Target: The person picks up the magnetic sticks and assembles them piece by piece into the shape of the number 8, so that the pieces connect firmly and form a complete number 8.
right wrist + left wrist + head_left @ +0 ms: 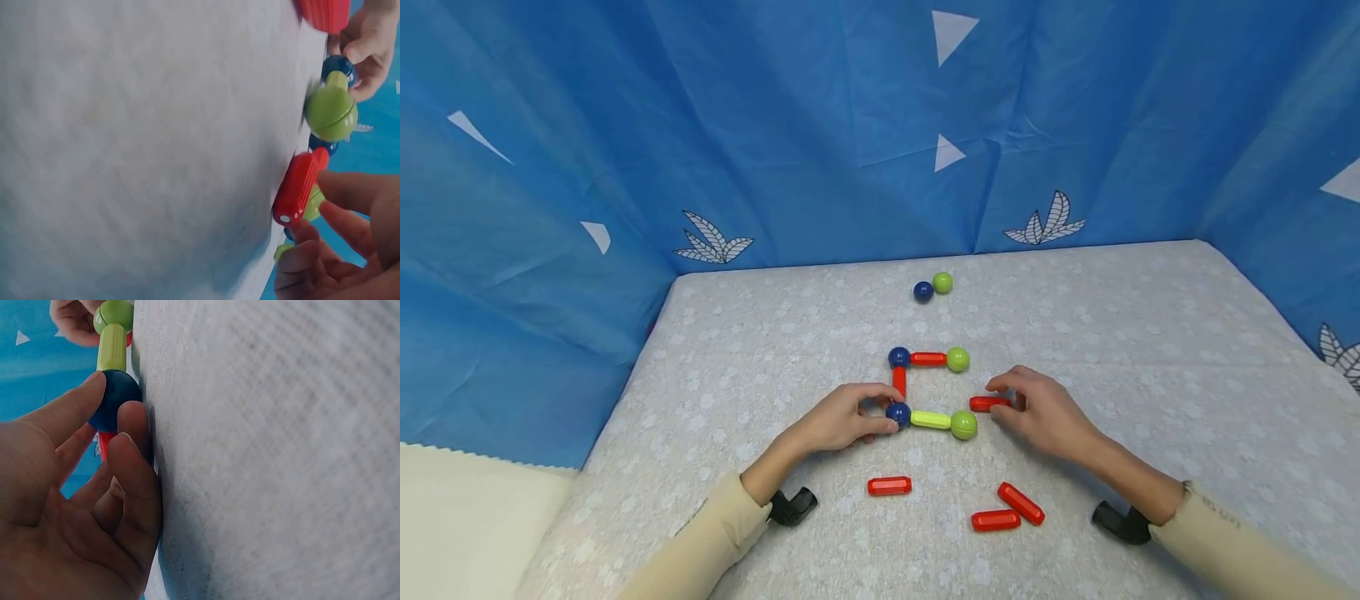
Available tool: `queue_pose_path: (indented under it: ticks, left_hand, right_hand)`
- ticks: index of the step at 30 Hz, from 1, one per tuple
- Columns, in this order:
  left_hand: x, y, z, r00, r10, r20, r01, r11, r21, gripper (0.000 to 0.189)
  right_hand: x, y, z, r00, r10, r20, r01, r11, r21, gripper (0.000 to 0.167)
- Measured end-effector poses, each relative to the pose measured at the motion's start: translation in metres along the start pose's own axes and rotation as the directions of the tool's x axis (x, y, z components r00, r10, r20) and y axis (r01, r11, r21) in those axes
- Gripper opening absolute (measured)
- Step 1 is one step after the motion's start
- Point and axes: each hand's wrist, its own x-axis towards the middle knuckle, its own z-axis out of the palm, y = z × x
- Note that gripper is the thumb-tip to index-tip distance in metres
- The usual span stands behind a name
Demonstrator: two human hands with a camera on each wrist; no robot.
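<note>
My left hand (842, 418) pinches a dark blue ball (115, 400) between thumb and fingertips. A yellow-green rod (930, 420) links this ball to a green ball (964, 425). From the blue ball a red rod (899, 382) also runs back to another blue ball (898, 357), joined by a further red rod (928, 359) to a green ball (958, 359). To the right, my right hand (1045, 410) holds a loose red rod (297, 187) with thumb and fingertips at its sides. That rod lies low by the tabletop, apart from the joined pieces.
Nearer the front lie loose red rods, one on the left (889, 486) and two touching on the right, a flat one (996, 521) and a slanted one (1021, 503). A blue ball (923, 292) and a green ball (943, 282) sit at the back. Blue curtains (850, 125) surround the patterned tablecloth (775, 333).
</note>
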Motion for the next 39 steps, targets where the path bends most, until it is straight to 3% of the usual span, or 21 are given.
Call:
queue_pose_path:
  ticks: [6,12,16,24,30,39]
  left_hand:
    - [0.0,0.0,0.0,1.0,0.004,-0.002,-0.004,1.0,-0.007,0.032]
    - [0.001,0.001,-0.001,1.0,0.003,0.003,-0.003,1.0,-0.011,0.032]
    - [0.001,0.001,-0.001,1.0,-0.001,0.004,0.001,1.0,-0.007,0.032]
    - [0.001,0.001,0.001,1.0,0.001,0.004,-0.001,1.0,-0.007,0.033]
    - [0.001,0.001,0.0,1.0,-0.004,0.0,0.004,1.0,-0.009,0.032]
    - [-0.001,0.0,0.0,1.0,-0.01,-0.005,0.01,1.0,-0.005,0.032]
  right_hand:
    - [0.006,0.002,-0.001,0.998,0.014,0.066,-0.011,0.999,-0.035,0.019]
    - [0.012,-0.002,-0.001,0.995,0.1,-0.002,-0.1,0.994,0.044,0.017]
    - [0.018,-0.006,0.001,0.991,0.13,-0.043,-0.128,0.991,0.042,0.02]
    - [0.025,-0.011,0.007,0.985,0.163,-0.052,-0.161,0.986,0.037,0.023]
    - [0.026,-0.013,0.008,0.985,0.168,-0.043,-0.166,0.985,0.05,0.024]
    - [0.029,-0.017,0.01,0.994,0.105,0.023,-0.108,0.986,0.129,0.024]
